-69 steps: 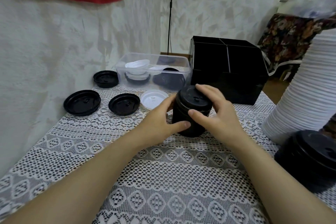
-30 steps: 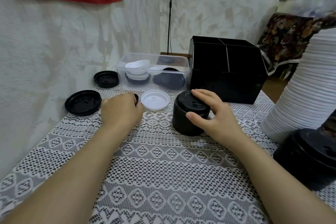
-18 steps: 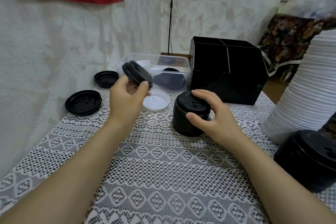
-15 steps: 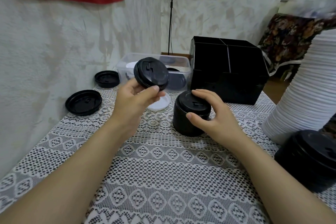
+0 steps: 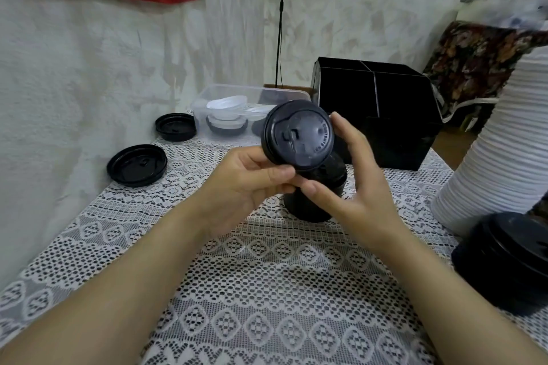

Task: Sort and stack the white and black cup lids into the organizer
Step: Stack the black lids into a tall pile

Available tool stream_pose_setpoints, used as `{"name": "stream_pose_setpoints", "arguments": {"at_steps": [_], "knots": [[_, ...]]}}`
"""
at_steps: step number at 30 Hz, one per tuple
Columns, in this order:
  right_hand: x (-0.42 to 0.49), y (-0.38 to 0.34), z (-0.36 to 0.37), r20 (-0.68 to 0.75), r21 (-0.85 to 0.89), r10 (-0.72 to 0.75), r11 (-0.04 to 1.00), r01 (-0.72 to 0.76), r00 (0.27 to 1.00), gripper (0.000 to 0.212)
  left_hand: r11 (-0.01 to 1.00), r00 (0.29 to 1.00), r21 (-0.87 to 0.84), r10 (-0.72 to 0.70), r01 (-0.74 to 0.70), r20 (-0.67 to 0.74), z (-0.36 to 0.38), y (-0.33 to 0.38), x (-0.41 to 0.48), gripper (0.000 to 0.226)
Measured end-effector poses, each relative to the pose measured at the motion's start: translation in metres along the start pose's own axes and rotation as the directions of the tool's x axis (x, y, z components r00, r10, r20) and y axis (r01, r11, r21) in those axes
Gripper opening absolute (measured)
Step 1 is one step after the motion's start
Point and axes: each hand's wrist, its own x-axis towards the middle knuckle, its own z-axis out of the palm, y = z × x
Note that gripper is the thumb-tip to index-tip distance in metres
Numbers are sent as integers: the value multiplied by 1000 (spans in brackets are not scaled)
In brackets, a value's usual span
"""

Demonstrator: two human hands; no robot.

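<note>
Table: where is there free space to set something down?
The tablecloth's near middle is bare, as is the left strip by the wall, in front of the loose lid. Crowded: tub and organizer at the back, white stack and black stack at right.

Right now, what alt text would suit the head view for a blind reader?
The left hand and right hand hold a black lid tilted above a stack of black lids on a lace-covered table. Behind stand a black organizer and a clear bin of lids.

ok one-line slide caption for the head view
Left hand and right hand hold a black lid tilted above the black lid stack, black organizer behind.
</note>
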Motion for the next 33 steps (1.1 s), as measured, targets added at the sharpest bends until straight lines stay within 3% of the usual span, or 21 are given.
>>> {"name": "stream_pose_setpoints", "arguments": {"at_steps": [5,8,10,14,16,19,21,26,33], "knots": [[0,-6,6,-6,-30,-52,998,51,999,86,994,996,107,14,-23,84,9,-5,-3,35],[-1,-7,10,-22,-18,-37,999,37,999,97,964,996,251,77,-86,45,18,-6,-4,22],[-1,-7,12,-42,8,-6,1000,6,999,101,934,994,342,108,-103,4,22,-8,-2,27],[2,-8,10,-95,-1,-21,1000,21,995,85,927,995,369,93,-75,-33,23,-9,-2,33],[5,-4,5,-173,76,23,997,-10,985,82,939,993,333,106,-83,-51,22,-8,-2,34],[10,7,-9,-260,220,137,972,-79,956,70,883,949,442,257,-154,-183,16,-8,1,37],[12,14,-14,-222,279,219,948,-154,950,63,846,923,515,300,-139,-242,10,-11,4,42],[11,20,-9,-38,156,268,953,-259,963,65,808,985,586,45,63,-167,4,-27,9,78],[9,19,-10,74,184,266,944,-275,961,52,810,991,581,-1,78,-132,3,-35,14,77]]}}
